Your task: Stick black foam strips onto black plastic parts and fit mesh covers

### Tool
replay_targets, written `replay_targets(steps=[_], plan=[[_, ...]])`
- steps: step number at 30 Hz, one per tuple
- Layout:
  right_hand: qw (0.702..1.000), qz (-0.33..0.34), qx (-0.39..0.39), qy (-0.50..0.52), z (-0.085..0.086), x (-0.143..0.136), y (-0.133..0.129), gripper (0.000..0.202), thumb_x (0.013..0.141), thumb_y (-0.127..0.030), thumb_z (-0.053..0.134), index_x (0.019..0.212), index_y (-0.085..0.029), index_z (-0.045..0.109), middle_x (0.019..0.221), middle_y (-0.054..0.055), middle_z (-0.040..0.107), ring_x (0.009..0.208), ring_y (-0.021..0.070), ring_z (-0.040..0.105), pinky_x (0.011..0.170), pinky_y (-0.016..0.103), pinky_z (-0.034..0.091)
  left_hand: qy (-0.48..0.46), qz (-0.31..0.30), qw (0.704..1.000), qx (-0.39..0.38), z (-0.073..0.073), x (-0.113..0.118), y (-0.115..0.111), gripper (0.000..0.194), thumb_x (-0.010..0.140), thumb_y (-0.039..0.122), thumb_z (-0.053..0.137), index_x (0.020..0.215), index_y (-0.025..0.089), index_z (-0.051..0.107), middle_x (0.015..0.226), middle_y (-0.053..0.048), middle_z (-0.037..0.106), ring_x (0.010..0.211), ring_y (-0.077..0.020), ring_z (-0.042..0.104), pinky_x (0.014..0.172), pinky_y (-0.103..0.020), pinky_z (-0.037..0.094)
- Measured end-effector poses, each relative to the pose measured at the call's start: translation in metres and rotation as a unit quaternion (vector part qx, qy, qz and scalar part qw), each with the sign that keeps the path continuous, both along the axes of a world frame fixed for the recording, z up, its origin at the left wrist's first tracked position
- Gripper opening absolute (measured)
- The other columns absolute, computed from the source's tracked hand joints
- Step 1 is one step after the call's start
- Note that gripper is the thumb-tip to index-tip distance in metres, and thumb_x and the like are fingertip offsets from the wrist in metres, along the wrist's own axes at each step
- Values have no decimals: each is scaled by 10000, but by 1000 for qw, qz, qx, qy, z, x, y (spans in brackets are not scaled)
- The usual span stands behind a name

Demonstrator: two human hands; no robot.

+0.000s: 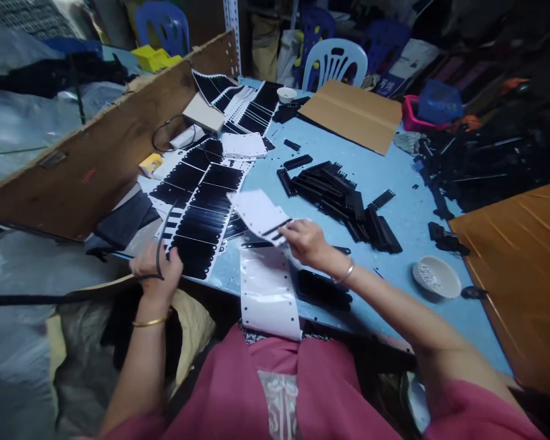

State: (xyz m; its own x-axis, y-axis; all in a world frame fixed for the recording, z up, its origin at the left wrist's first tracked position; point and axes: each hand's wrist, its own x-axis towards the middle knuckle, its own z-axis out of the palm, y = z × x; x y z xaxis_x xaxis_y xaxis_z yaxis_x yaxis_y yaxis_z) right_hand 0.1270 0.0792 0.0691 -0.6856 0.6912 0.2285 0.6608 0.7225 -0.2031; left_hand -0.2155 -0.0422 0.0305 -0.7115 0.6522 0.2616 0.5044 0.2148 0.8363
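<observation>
My left hand point(158, 269) is closed around a thin black strip point(159, 247) at the table's left front edge. Pinched at one corner by my right hand point(305, 241) is a white sheet point(259, 214) with holes and dark lines near its end, held above the table. Beneath it a white perforated strip point(270, 290) hangs over the front edge. Left of that lie sheets of black die-cut labels point(199, 226). Black plastic pieces point(330, 189) form a pile in the middle of the blue table point(266, 183).
A white bowl point(436, 278) of small metal bits stands at the right, by an orange-brown sheet point(522, 275). Cardboard point(352, 113) lies at the back. A wooden board point(96, 140) borders the left side. A small bowl point(286, 95) sits farther back.
</observation>
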Motion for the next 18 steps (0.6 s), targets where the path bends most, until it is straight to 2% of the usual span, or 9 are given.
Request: replay_targets(steps=[2, 3, 4, 6, 8, 10, 13, 16, 18], plan=[[999, 29, 19, -31, -11, -2, -21, 346, 855, -117, 528, 1159, -168, 687, 1054, 139, 694, 912, 249, 550, 805, 373, 408, -26, -42, 999, 14, 7, 41, -14, 230, 656, 292, 827, 814, 191, 694, 854, -60, 685, 1026, -279, 629, 863, -370, 499], [998, 35, 31, -45, -16, -3, -29, 355, 869, -117, 512, 1179, -164, 678, 1076, 148, 688, 925, 257, 544, 799, 378, 400, -77, -81, 994, 7, 9, 64, -19, 244, 650, 330, 835, 804, 194, 704, 785, -56, 683, 842, -245, 664, 737, -339, 526], [997, 37, 40, -56, -21, -5, -36, 360, 883, -121, 496, 1196, -165, 670, 1098, 153, 682, 933, 262, 539, 789, 380, 393, -158, -147, 976, -18, 10, 87, -22, 254, 672, 368, 821, 808, 186, 710, 713, -53, 678, 680, -211, 663, 612, -311, 519], [996, 38, 49, -68, -29, -11, -47, 367, 906, -136, 477, 1222, -175, 659, 1134, 155, 674, 934, 268, 534, 760, 377, 381, -345, -253, 902, -63, 10, 126, -22, 327, 705, 442, 786, 824, 150, 699, 681, -71, 695, 523, -183, 654, 441, -260, 451], [996, 40, 44, -66, -34, -17, -56, 363, 923, -160, 474, 1237, -185, 652, 1155, 157, 669, 925, 267, 534, 739, 370, 375, -456, -262, 848, -65, 8, 151, -18, 358, 713, 460, 774, 775, 125, 665, 666, -80, 701, 514, -182, 676, 371, -203, 381], [997, 42, 32, -56, -37, -21, -62, 356, 927, -179, 484, 1244, -176, 647, 1158, 163, 667, 924, 263, 540, 736, 362, 384, -509, -249, 823, -45, 7, 161, -13, 344, 676, 404, 809, 720, 115, 627, 643, -80, 705, 518, -178, 685, 368, -173, 372], [999, 53, -7, -1, -37, -25, -68, 348, 912, -262, 543, 1226, -156, 648, 1138, 163, 675, 941, 260, 566, 766, 357, 423, -542, -241, 805, -22, 7, 157, -8, 328, 641, 339, 834, 707, 108, 612, 626, -75, 705, 492, -158, 670, 375, -163, 388], [992, 58, -51, 105, -33, -28, -70, 342, 903, -348, 567, 1170, -160, 670, 1107, 145, 695, 943, 251, 605, 802, 362, 472, -546, -253, 799, -6, 10, 148, -8, 316, 642, 317, 839, 743, 97, 635, 643, -62, 702, 508, -145, 666, 399, -167, 435], [984, 51, -69, 156, -33, -32, -70, 299, 917, -328, 543, 1124, -172, 692, 1073, 131, 716, 919, 240, 632, 805, 359, 496, -540, -265, 799, 1, 11, 145, -9, 309, 627, 294, 848, 746, 94, 644, 643, -56, 696, 535, -148, 672, 430, -178, 476]])
